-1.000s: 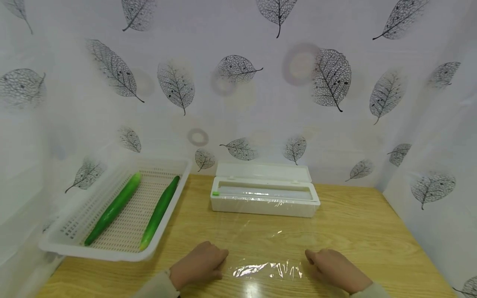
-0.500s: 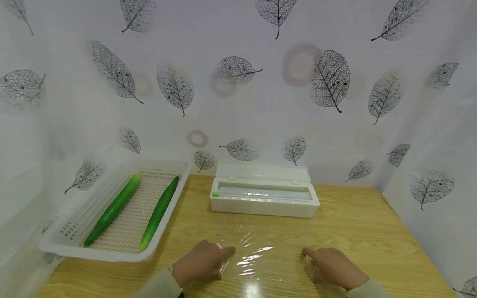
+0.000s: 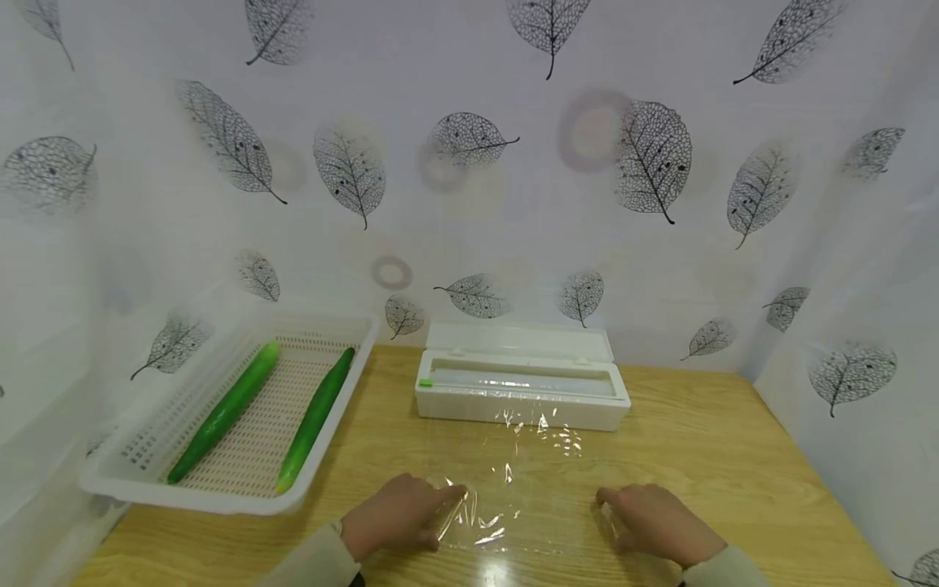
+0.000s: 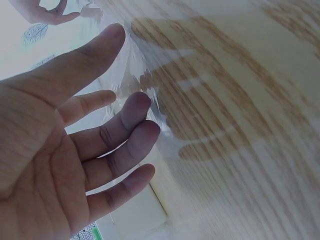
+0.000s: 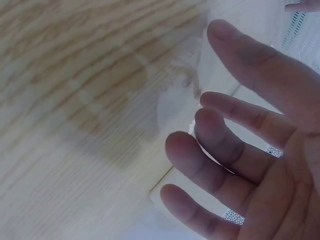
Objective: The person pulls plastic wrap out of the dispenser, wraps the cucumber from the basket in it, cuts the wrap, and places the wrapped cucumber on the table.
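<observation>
A sheet of clear cling film (image 3: 506, 473) stretches from a white cling film dispenser (image 3: 521, 408) towards me, across the wooden table. At the film's near left corner is my left hand (image 3: 399, 514), its index finger extended. My right hand (image 3: 656, 522) is at the near right corner. In the left wrist view, the left hand (image 4: 65, 145) has its thumb apart from loosely bent fingers, with film at the fingertips. The right wrist view has the right hand (image 5: 260, 135) in a similar pose, beside shiny film.
On the left stands a white perforated basket (image 3: 191, 499) holding two cucumbers, a left one (image 3: 223, 416) and a right one (image 3: 315, 420). The dispenser's lid (image 3: 517, 338) is raised at the back. A leaf-patterned curtain (image 3: 469, 212) surrounds the wooden table (image 3: 734, 456).
The left hand has shifted slightly right, and both index fingers have straightened a little. Glints on the film have spread towards the dispenser and the left hand. Dispenser and basket stay put.
</observation>
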`<state>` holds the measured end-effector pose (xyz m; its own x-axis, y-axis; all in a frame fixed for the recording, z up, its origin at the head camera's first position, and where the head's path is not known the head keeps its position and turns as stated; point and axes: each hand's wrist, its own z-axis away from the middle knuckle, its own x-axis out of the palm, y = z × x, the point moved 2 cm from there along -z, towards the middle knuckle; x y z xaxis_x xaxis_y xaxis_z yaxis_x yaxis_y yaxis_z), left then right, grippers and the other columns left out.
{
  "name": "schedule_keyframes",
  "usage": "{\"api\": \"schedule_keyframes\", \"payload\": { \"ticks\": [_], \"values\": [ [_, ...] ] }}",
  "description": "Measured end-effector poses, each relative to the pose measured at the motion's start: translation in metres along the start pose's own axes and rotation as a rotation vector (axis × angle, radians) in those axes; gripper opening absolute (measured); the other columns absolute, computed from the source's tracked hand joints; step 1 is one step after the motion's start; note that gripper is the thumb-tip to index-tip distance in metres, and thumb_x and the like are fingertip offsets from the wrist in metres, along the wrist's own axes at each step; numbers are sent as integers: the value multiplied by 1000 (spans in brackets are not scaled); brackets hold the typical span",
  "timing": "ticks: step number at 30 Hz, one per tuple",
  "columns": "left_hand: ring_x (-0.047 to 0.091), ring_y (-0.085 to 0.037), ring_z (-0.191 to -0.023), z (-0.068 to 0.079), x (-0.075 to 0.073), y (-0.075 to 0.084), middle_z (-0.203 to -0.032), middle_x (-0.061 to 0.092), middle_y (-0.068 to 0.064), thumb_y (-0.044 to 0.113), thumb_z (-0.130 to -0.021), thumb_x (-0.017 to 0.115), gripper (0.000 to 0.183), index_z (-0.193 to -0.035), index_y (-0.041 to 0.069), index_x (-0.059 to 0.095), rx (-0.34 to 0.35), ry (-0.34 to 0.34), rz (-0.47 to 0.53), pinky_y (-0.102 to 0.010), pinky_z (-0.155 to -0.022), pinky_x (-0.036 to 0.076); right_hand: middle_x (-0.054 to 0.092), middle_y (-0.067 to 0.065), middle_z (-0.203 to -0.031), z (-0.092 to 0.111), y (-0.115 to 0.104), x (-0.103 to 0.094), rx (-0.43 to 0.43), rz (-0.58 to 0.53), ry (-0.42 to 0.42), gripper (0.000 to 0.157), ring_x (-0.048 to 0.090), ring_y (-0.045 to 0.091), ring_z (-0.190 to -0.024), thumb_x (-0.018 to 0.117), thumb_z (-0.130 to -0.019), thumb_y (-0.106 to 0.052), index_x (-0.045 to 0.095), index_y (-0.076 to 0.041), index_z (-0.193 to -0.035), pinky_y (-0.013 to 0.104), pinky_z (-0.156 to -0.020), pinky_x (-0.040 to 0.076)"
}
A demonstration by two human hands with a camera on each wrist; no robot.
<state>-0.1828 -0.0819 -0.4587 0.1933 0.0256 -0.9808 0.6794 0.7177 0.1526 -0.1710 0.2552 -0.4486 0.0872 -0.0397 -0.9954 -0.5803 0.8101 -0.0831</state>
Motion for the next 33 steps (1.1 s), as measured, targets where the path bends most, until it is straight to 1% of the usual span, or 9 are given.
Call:
{"api": "schedule_keyframes", "payload": {
  "ticks": [5,8,13,17,20,24,28,31,33],
  "values": [
    [40,-5,-56,-1,1,-1,-61,47,11,37,-68,79,69,-129,21,49,0,28,-44,-24,-66,46,59,-9,-67,1,1,-1,-23,32,15,43,41,0,-56,85,-59,-26,60,-14,-91,25,-49,40],
    [42,-4,-57,0,0,-1,-63,50,11,38,-68,78,61,-121,22,54,14,39,-71,-23,-65,45,59,-9,-67,2,2,0,-13,15,20,37,43,1,-56,83,-61,-23,60,-15,-89,25,-49,40],
    [43,-3,-58,3,-2,-3,-65,51,11,36,-67,79,52,-112,23,57,32,40,-46,-23,-63,43,60,-10,-69,3,2,-2,8,-15,18,29,44,1,-57,79,-62,-18,63,-15,-86,26,-52,43],
    [41,-4,-56,3,-4,-3,-62,50,11,36,-69,78,51,-113,24,57,29,37,-43,-22,-62,43,60,-8,-67,-1,3,-10,40,-49,5,25,45,0,-56,78,-71,-18,67,-11,-92,25,-52,43],
    [50,-5,-60,4,-11,2,-68,59,9,39,-72,76,50,-116,24,57,34,36,-84,-23,-65,45,56,-10,-66,-6,7,-22,76,-61,45,23,44,-1,-56,75,-77,-21,67,-10,-95,21,-50,40],
    [61,-9,-79,13,-33,18,-84,67,6,45,-76,71,50,-120,24,58,53,61,-152,-28,-77,50,58,-9,-73,-16,20,-41,109,-12,211,19,50,2,-62,75,-77,-22,66,-13,-92,22,-54,43],
    [62,-10,-86,26,-68,35,-90,67,7,47,-77,69,49,-120,25,58,74,102,-206,-31,-84,51,65,1,-84,-30,44,-55,134,37,365,17,63,16,-74,75,-77,-18,67,-10,-90,32,-64,53],
    [60,-10,-85,36,-99,39,-91,65,7,46,-78,68,49,-120,24,58,88,144,-228,-30,-82,51,67,9,-93,-40,64,-61,157,24,389,20,65,27,-84,74,-79,-18,67,-6,-93,42,-71,55],
    [59,-10,-82,40,-119,34,-91,64,5,44,-79,68,47,-120,21,59,96,183,-217,-28,-77,50,66,12,-99,-46,75,-62,165,7,375,22,64,30,-89,72,-80,-19,66,-4,-96,46,-75,54]
  ]
}}
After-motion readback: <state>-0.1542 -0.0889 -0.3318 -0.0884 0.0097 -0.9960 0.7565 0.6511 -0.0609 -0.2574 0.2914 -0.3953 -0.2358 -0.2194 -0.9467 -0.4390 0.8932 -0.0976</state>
